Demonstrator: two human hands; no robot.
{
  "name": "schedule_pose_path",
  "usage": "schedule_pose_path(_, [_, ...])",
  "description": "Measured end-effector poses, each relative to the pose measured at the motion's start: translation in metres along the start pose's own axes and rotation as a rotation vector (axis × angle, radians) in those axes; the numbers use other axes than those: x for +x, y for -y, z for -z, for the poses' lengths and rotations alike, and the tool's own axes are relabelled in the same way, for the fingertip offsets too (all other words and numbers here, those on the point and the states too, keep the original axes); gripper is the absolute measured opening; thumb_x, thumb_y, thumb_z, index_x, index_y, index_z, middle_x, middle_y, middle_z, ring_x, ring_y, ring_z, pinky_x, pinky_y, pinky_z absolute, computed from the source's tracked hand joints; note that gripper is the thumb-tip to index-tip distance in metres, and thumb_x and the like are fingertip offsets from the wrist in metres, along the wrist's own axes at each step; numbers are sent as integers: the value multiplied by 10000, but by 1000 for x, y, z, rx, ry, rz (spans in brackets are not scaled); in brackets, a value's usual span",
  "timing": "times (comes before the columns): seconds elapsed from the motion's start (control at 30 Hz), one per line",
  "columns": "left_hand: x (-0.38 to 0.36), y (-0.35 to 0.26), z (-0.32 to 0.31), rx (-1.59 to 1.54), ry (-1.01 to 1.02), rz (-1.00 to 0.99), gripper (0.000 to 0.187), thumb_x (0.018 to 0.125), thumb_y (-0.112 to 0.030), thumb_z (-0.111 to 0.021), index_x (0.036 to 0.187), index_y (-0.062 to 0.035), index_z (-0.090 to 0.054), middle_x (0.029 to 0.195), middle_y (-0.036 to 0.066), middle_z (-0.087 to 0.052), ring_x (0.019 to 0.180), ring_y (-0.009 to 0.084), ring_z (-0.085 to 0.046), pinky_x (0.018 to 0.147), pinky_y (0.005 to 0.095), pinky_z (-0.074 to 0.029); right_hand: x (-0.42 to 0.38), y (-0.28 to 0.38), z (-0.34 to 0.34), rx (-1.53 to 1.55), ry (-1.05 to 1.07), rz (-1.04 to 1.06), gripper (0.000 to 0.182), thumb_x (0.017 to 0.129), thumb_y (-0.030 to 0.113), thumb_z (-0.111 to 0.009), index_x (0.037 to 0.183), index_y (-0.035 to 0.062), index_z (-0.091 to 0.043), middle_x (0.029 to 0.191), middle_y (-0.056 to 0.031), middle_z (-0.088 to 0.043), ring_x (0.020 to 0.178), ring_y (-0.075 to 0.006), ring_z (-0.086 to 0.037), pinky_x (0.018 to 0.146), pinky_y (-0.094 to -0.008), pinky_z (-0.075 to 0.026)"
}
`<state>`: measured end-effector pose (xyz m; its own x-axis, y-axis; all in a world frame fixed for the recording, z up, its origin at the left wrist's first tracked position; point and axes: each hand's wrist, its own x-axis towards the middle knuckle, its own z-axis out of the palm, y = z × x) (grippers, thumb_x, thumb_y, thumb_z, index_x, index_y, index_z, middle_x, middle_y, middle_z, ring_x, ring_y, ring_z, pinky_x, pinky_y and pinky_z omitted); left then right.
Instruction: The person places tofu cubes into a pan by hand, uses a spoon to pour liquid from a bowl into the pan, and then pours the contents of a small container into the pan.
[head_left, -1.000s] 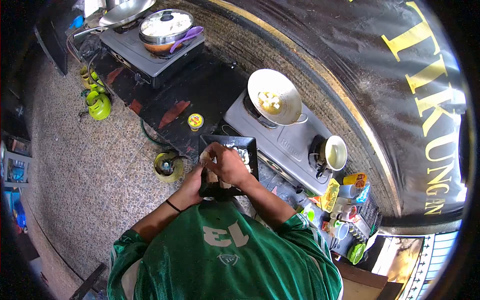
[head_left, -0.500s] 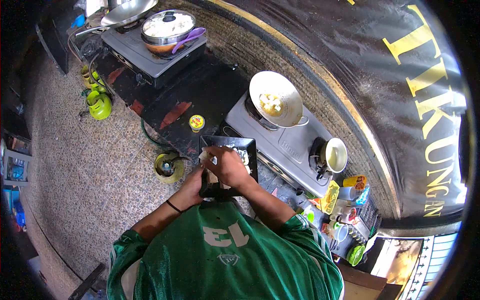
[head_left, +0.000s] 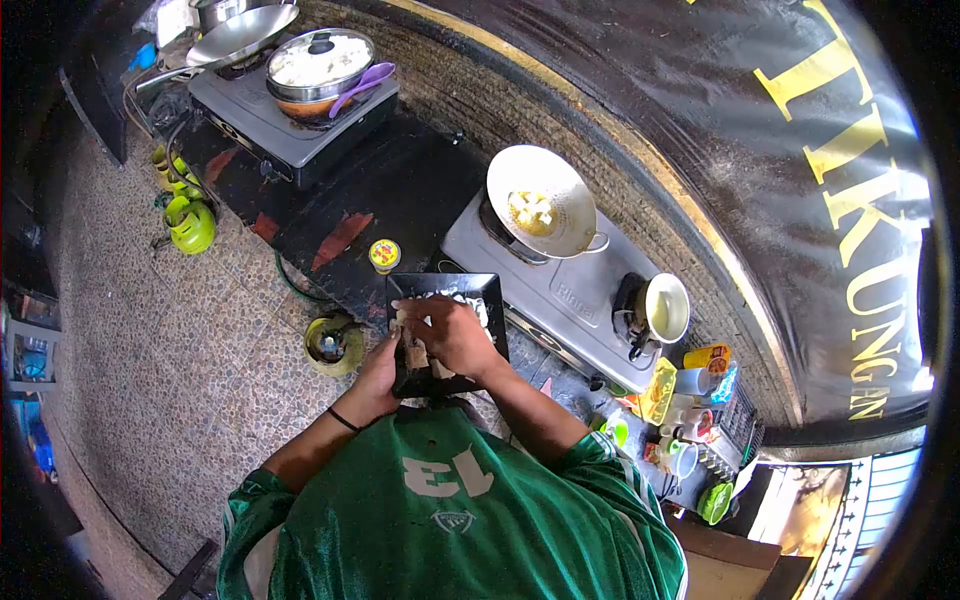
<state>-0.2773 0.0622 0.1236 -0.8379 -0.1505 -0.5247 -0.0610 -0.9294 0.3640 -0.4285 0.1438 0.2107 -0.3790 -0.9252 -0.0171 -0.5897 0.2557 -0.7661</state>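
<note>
A black square tray (head_left: 486, 283) is in front of my chest, above the counter's edge. My left hand (head_left: 380, 368) grips its left side, thumb over the rim. Over the tray is my right hand (head_left: 450, 335), its fingers bent together toward the left rim by my left thumb. Whatever lies at those fingertips is mostly covered. White pieces (head_left: 478, 307) show along the tray's far right, and brownish-white chunks (head_left: 417, 355) lie near its front. Beyond the tray, a wok (head_left: 570, 190) on the stove holds pale cubes (head_left: 530, 210) in yellowish oil.
The two-burner stove (head_left: 575, 290) also carries a small pot (head_left: 665, 305). A small yellow-lidded tub (head_left: 384, 254) stands on the black counter (head_left: 400, 170). At the back left, another stove (head_left: 300, 145) bears a lidded pan (head_left: 320, 65) and a purple spoon (head_left: 362, 88). Cups and packets crowd the right.
My right hand has shifted slightly over the tray, its fingers reaching closer to the left rim. More of the brownish chunks now shows. The whole view has drifted a little.
</note>
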Motion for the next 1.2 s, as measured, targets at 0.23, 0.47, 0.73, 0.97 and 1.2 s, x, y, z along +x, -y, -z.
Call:
schedule_pose_path(0.23, [-7, -8, -12, -15, -5, 27, 571, 1133, -601, -442, 1451, -150, -588, 1314, 76, -732, 1160, 253, -740, 1011, 476, -615, 3, -14, 10, 277, 5, -105, 286, 1030, 177, -703, 1286, 72, -774, 1136, -178, -801, 903, -247, -771, 855, -404, -599])
schedule_pose_path(0.47, [-1, -5, -11, -47, 64, 42, 661, 1117, -659, -415, 1498, -137, -550, 1345, 96, -709, 1202, 267, -723, 1058, 483, -595, 2, -8, 25, 196, 22, -170, 248, 1027, 213, -703, 1192, 40, -769, 1063, -169, -802, 898, -235, -756, 836, -404, -589])
schedule_pose_path(0.73, [-3, -4, -4, -70, 146, 36, 682, 1133, -611, -425, 1583, -101, -473, 1488, 137, -632, 1325, 306, -664, 1137, 513, -544, -2, -48, 86, 232, -208, -190, 168, 946, 123, -771, 1080, 22, -754, 988, -114, -797, 918, -200, -746, 850, -368, -586])
schedule_pose_path(0.97, [-4, 2, -7, -101, -95, -6, 609, 1146, -550, -460, 1522, -77, -537, 1426, 126, -673, 1274, 299, -691, 1104, 489, -565, 29, -118, 191, -477, -354, -397, 379, 890, 311, -809, 1124, 21, -742, 976, -236, -779, 949, -410, -765, 859, -487, -584])
schedule_pose_path(1.2, [3, 12, -5, -102, -148, -89, 582, 1160, -486, -468, 1516, -30, -533, 1433, 133, -674, 1276, 293, -685, 1116, 475, -555, 87, -214, 225, -698, -10, -361, 356, 892, 301, -777, 1166, 74, -763, 1138, -210, -782, 1113, -423, -731, 992, -506, -576])
